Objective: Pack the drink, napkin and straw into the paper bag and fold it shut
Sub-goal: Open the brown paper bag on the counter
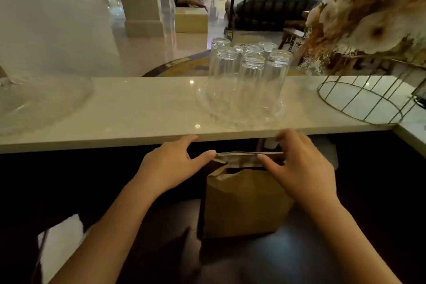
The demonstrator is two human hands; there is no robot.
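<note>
A brown paper bag [244, 203] stands upright on the dark lower counter, just below the edge of the pale stone ledge. Its top edge is pressed flat and partly bent over. My left hand [170, 168] touches the bag's top left corner with thumb and fingers spread. My right hand [299, 163] is over the top right corner, thumb on the near side of the rim and fingers behind it; it is blurred. Drink, napkin and straw are not visible; the bag's inside is hidden.
The pale stone ledge [138, 108] carries a clear tray of several upturned glasses [249, 80], a glass dome [39, 99] at left and a wire basket [364, 99] with dried flowers at right. White paper [62, 237] lies at lower left. A person walks far behind.
</note>
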